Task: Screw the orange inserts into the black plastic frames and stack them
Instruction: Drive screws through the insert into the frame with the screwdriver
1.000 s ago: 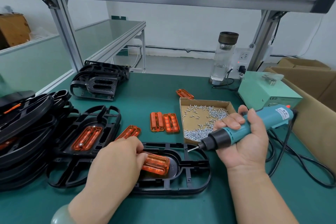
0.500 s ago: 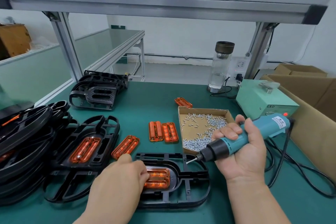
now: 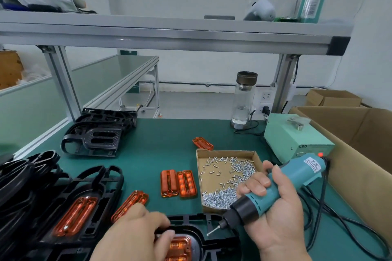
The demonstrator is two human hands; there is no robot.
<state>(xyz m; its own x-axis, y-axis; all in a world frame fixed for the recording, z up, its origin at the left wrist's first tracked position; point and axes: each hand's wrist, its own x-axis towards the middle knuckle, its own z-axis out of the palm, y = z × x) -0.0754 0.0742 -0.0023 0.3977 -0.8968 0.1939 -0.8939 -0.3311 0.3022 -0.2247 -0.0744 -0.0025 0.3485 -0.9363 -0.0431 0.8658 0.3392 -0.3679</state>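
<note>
A black plastic frame (image 3: 214, 239) lies at the bottom edge of the view with an orange insert (image 3: 180, 249) seated in its oval recess. My left hand (image 3: 131, 237) rests on the frame, fingertips touching the insert's left end. My right hand (image 3: 273, 212) grips a teal electric screwdriver (image 3: 282, 184), its bit hanging just above the frame's right part. To the left, a stack of black frames (image 3: 84, 203) has an orange insert (image 3: 74, 216) in its top frame. Loose orange inserts (image 3: 178, 183) lie on the green mat.
A cardboard tray of small screws (image 3: 227, 178) sits just behind the screwdriver. A green power box (image 3: 297, 137), a glass bottle (image 3: 244, 99) and large cardboard boxes (image 3: 350, 133) stand at the right. More black frames (image 3: 99, 131) are stacked at the back left. Cables trail at the right.
The view has tilted upward, so the frame and both hands sit lower in view. The left hand has pressed the insert down flat into the frame's recess. The screwdriver stays near the frame.
</note>
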